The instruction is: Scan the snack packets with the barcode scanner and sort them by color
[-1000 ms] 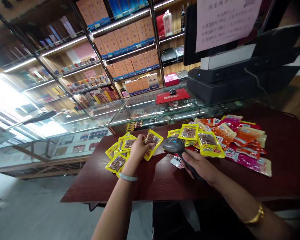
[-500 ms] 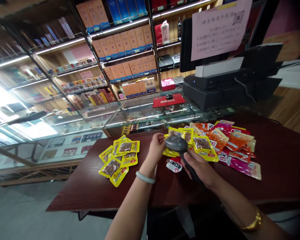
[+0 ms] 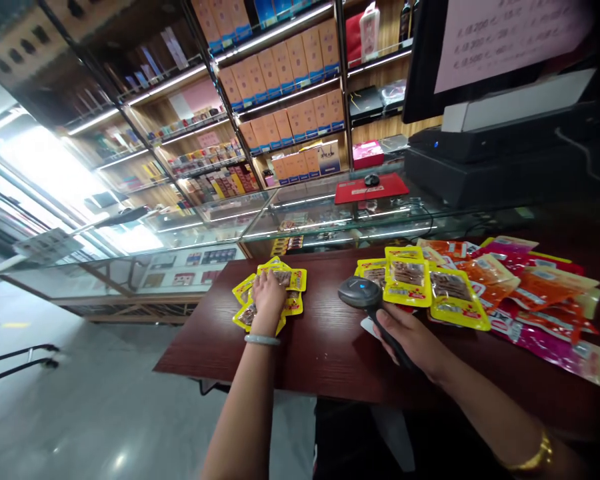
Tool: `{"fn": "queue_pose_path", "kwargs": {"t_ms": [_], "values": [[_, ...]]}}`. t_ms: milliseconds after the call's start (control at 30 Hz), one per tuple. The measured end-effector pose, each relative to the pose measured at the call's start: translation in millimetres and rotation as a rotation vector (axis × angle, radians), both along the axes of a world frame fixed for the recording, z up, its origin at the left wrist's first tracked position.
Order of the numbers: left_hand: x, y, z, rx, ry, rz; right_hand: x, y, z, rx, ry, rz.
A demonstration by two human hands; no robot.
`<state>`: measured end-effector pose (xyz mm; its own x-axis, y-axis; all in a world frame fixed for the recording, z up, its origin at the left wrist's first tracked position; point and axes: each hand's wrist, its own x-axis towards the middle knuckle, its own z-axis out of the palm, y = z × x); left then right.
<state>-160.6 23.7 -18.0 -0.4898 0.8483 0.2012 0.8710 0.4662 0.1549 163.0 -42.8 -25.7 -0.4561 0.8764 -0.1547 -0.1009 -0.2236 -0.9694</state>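
My right hand (image 3: 410, 337) is wrapped round the handle of a dark grey barcode scanner (image 3: 361, 293), whose head has a small blue light and points left above the table. My left hand (image 3: 269, 295), with a pale bangle at the wrist, lies over a pile of yellow snack packets (image 3: 296, 280) on the left, its fingers stretched across them. Just beyond the scanner lie more yellow snack packets (image 3: 408, 280), partly hidden by it. A white and red label or packet (image 3: 370, 327) shows in part beneath the scanner.
Orange and magenta packets (image 3: 535, 293) are heaped on the right of the dark red table (image 3: 320, 360). Behind it stand a glass display counter (image 3: 260, 230), a mouse (image 3: 371, 180) on a red mat, and a monitor (image 3: 425, 67). Shelves of boxes (image 3: 290, 67) line the back.
My left hand has moved left from beside the scanner onto the left pile of yellow packets. The scanner stays in my right hand. The view has shifted, and the scanner's blue light now shows.
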Motion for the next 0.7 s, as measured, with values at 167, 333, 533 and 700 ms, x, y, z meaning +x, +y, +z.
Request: {"fn": "queue_pose_path", "kwargs": {"t_ms": [167, 333, 533, 700], "values": [[-20.0, 12.7, -2.4, -0.107, -0.003, -0.002, -7.0, -1.1, -7.7, -0.005, -0.025, 0.008], [-18.1, 9.9, 1.8, -0.071, 0.040, -0.050, -10.2, -0.7, -7.7, -0.024, -0.044, -0.019], [-7.2, 4.1, -8.4, -0.005, -0.412, -0.117, -12.5, -1.1, -4.4, -0.027, -0.061, 0.024], [15.1, -10.4, -23.7, 0.187, -0.932, -0.226, -10.1, -2.5, -5.1, -0.008, -0.055, 0.032]]}}
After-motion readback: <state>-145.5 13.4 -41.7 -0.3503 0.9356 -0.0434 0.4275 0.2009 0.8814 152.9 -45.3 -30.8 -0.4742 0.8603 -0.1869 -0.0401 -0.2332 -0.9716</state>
